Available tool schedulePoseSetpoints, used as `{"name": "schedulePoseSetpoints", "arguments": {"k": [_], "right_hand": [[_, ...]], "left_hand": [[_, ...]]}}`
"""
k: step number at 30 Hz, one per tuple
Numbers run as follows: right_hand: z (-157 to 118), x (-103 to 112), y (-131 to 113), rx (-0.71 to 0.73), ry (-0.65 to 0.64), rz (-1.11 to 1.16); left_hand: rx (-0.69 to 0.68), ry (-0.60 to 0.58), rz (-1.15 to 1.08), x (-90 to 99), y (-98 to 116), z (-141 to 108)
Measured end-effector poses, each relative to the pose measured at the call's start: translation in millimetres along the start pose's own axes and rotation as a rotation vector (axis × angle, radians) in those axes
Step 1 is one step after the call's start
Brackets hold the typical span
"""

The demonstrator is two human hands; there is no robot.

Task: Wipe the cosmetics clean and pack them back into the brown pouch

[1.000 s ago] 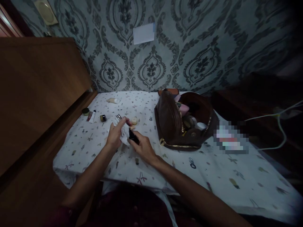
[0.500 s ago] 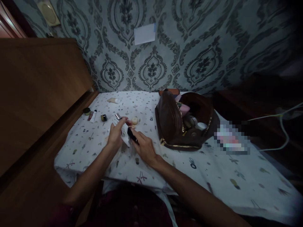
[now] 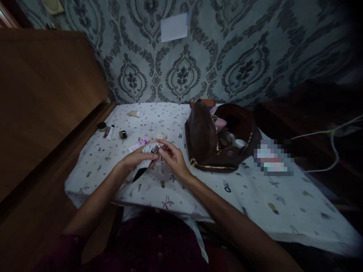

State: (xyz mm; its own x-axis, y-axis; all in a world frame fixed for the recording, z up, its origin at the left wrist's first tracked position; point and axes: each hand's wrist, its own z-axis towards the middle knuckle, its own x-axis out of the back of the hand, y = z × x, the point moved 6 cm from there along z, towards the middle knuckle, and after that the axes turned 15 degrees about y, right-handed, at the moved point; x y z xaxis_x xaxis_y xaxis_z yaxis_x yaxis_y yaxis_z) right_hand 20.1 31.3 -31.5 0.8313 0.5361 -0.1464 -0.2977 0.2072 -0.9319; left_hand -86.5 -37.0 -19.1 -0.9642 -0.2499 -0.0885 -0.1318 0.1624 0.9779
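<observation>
My left hand (image 3: 136, 158) is closed around a white cloth or tissue (image 3: 146, 155), with a slim black-and-silver cosmetic item (image 3: 138, 174) wrapped in it. The black end points down toward me, and the silver end (image 3: 157, 148) sticks out to the right. There my right hand (image 3: 173, 156) pinches at the silver end; its fingertips partly hide it. Just beyond my hands lie a pink-and-purple packet or tube (image 3: 141, 142) and a small round cream-coloured piece (image 3: 161, 136).
An unzipped brown bag (image 3: 201, 139) filled with cosmetics stands on the patterned tablecloth (image 3: 195, 204) to the right. Left lie a small dark jar (image 3: 123, 134), a white tube (image 3: 110, 132), a green-lidded jar (image 3: 102, 126) and a beige tube (image 3: 135, 113). A wooden cabinet (image 3: 51, 87) borders the left.
The cosmetic item has turned end for end: its silver end now points right and its black end toward me. My right hand has moved from the black end to the silver one.
</observation>
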Motion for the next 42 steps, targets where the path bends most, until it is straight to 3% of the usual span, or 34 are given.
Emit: {"name": "schedulePoseSetpoints", "arguments": {"k": [7,14,19,21,24,26,28,32,36,39,42], "right_hand": [[-2,-11,6,-0.098,-0.139,0.086],[1,-5,2,-0.089,-0.013,0.051],[5,2,3,-0.195,0.075,0.084],[4,2,2,-0.208,0.093,0.096],[1,2,3,-0.235,0.131,0.113],[-3,-2,6,-0.267,0.119,0.127],[-6,-7,8,-0.297,0.079,0.134],[-2,-1,2,-0.285,0.116,0.151],[10,17,-10,-0.24,0.254,0.188],[13,23,-14,-0.238,0.271,0.216],[15,23,-12,-0.255,0.276,0.264]], "left_hand": [[0.007,-0.077,0.067,-5.1,-4,-11],[0.071,-0.14,0.28,16.1,-12,-26],[-0.036,-0.117,0.411,36.4,-3,-33],[-0.134,-0.069,0.555,40.4,4,-34],[-0.28,0.138,0.794,37.5,12,-35],[-0.368,0.299,0.901,26.9,16,-35],[-0.453,0.38,0.923,10.9,19,-34],[-0.487,0.39,0.986,-5.4,19,-30],[-0.441,0.449,1.139,10.1,20,-31],[-0.478,0.425,1.019,17.8,22,-34],[-0.416,0.439,0.785,25.2,18,-34]]}}
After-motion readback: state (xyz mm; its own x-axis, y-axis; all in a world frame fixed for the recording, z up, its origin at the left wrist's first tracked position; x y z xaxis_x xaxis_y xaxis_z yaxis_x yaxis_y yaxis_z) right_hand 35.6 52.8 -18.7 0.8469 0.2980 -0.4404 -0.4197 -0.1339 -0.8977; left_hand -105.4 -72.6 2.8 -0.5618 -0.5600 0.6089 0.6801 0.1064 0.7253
